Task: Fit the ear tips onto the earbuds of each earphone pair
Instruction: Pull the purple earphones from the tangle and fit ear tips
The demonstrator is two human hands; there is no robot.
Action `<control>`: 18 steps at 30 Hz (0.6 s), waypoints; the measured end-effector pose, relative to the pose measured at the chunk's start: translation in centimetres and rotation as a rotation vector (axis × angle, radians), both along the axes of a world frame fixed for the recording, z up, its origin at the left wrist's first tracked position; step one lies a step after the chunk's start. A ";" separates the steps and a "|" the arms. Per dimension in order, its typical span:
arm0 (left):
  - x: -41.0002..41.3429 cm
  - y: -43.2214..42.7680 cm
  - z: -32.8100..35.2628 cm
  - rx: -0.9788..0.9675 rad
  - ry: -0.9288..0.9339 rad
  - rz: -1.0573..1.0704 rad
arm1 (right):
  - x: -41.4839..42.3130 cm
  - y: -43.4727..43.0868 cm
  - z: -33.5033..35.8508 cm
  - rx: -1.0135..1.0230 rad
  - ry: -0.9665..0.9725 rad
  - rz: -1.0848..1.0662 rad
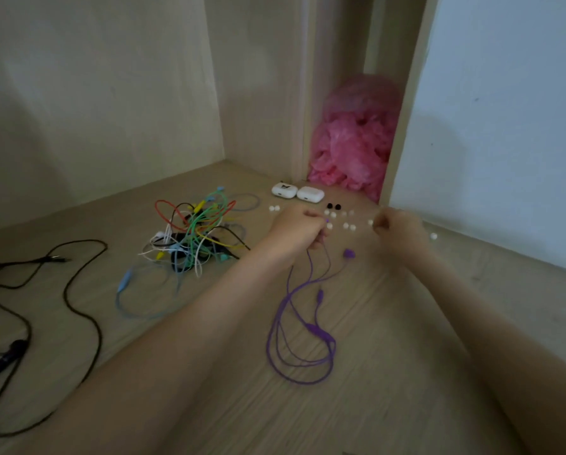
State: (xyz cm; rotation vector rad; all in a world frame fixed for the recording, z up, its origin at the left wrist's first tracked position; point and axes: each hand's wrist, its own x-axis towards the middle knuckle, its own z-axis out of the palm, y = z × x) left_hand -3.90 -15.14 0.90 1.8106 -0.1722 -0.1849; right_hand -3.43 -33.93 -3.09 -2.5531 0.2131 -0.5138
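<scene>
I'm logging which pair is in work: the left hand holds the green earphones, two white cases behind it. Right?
Not green: the head view shows the left hand holding the purple earphones, two white cases behind it.

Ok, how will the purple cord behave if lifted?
Probably floppy: the purple cord hangs limp from the left hand and lies in loose loops. It is likely light. Its thin strands could tangle, and the free earbud would probably dangle.
</scene>
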 end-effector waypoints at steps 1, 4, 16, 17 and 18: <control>0.3 -0.7 -0.1 0.023 -0.008 -0.008 | 0.0 -1.7 -0.4 -0.060 0.031 -0.064; 1.3 -2.2 -0.8 0.064 -0.001 -0.024 | -0.1 -4.4 -1.0 -0.202 0.114 -0.180; 4.6 -2.9 -1.3 0.038 0.025 0.014 | 4.9 -1.3 1.4 -0.441 0.077 -0.037; 4.8 -2.8 -1.3 0.031 0.029 0.010 | 5.7 -0.9 1.3 -0.404 0.097 -0.006; 4.9 -2.8 -1.3 0.023 0.035 0.006 | 6.3 -0.5 1.1 -0.373 0.124 0.010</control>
